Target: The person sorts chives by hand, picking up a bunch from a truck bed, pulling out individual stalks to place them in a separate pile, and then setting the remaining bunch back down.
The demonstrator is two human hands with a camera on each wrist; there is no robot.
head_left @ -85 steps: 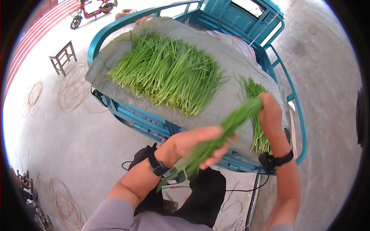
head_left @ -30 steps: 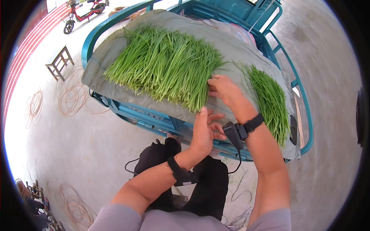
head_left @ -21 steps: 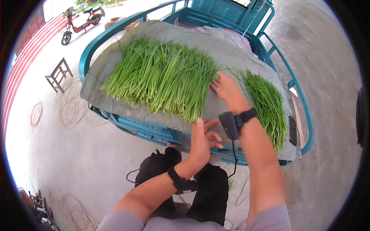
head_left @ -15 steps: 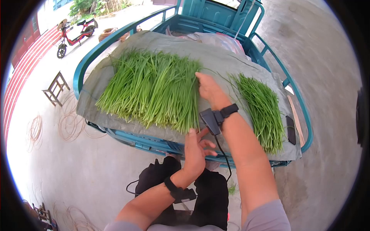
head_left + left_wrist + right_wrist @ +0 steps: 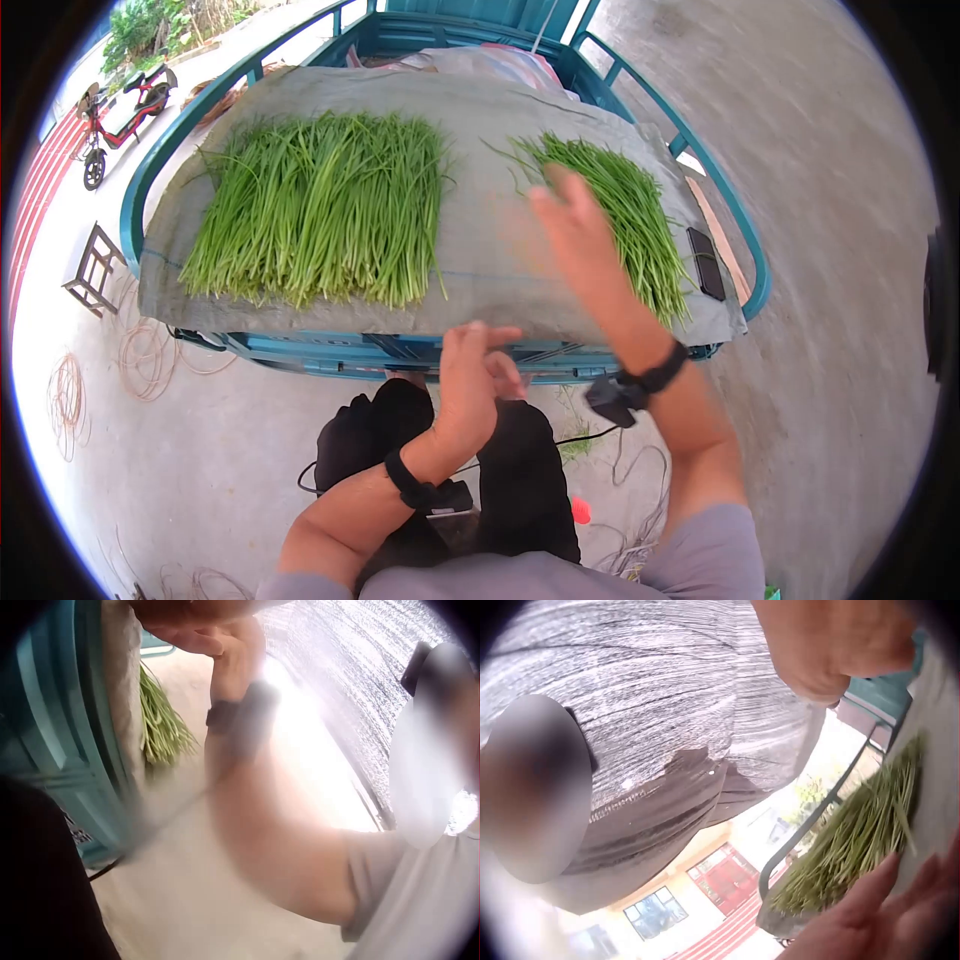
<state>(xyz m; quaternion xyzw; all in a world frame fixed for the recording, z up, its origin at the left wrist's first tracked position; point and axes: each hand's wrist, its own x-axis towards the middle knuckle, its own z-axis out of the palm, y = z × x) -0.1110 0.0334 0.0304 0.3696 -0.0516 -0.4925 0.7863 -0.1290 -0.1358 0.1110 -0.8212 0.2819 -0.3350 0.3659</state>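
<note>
A wide pile of long green stalks (image 5: 320, 210) lies on the left part of a grey cloth (image 5: 480, 260), its cut ends toward the person. A narrower pile (image 5: 625, 215) lies at the right. Over the left edge of that narrower pile, the right hand (image 5: 580, 235) is blurred, its fingers extended and holding nothing visible. The left hand (image 5: 472, 375) is just off the cloth's front edge, with loosely bent fingers and nothing in them. In the right wrist view, the wide pile (image 5: 847, 840) appears beyond a hand (image 5: 870, 915).
The cloth covers the bed of a blue-green cart, whose rails (image 5: 715, 165) rise at both sides. A dark phone (image 5: 705, 263) lies at the cloth's right side beside a wooden strip (image 5: 722, 240). A stool (image 5: 95, 270) and coiled cords (image 5: 68, 400) are on the floor at left.
The right hand has left the wide pile's right edge and moved right to the narrower pile. The left hand has come away from the cut ends. The head view has shifted right.
</note>
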